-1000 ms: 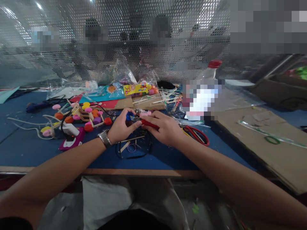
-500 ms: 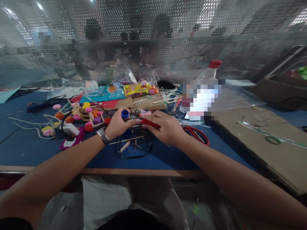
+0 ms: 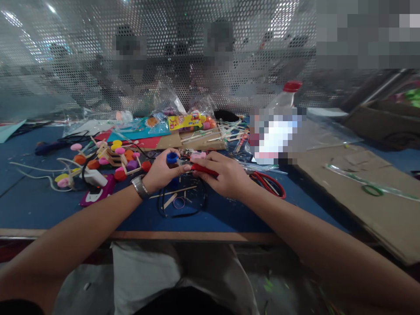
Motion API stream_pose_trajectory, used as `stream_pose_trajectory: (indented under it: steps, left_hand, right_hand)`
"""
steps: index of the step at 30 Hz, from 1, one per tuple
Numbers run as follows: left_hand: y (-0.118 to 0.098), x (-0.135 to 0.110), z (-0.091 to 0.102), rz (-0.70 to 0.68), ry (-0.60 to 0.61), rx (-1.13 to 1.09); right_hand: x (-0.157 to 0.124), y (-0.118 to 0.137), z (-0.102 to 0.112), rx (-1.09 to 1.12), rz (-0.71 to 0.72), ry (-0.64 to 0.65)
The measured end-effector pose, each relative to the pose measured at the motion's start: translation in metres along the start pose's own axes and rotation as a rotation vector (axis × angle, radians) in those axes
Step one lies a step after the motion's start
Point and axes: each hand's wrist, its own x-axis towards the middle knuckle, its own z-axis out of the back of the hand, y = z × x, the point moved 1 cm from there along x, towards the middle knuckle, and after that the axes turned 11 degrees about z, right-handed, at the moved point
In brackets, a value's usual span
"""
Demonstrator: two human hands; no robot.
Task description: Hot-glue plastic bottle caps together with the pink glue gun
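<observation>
My left hand (image 3: 161, 172), with a watch on its wrist, is closed on a small blue bottle cap (image 3: 171, 158) held just above the blue table (image 3: 39, 201). My right hand (image 3: 226, 175) is closed round a red-handled tool (image 3: 203, 169) whose tip points left at the cap. The two hands touch at the fingertips. Under them lie a black loop of cord (image 3: 183, 205), wooden sticks (image 3: 172, 192) and a small rubber band.
Left of the hands stand stick-and-cap models (image 3: 111, 159) and a white and magenta device (image 3: 96, 183) with cables. Red-handled scissors (image 3: 267, 183) lie right of my hand. A red-capped bottle (image 3: 278, 124), packets (image 3: 185, 120) and cardboard sheets (image 3: 364, 192) lie beyond. A perforated metal screen backs the table.
My left hand has turned the blue cap and lifted it slightly, from between the fingers to the top of the hand. My right hand and the red tool stayed nearly still.
</observation>
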Motion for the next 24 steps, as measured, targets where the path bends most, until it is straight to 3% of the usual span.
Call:
stream_pose_trajectory:
  steps: [24]
  left_hand:
    - [-0.0034, -0.0051, 0.0023, -0.138, -0.031, 0.293]
  right_hand:
    - [-0.0013, 0.0015, -0.0006, -0.038, -0.004, 0.076]
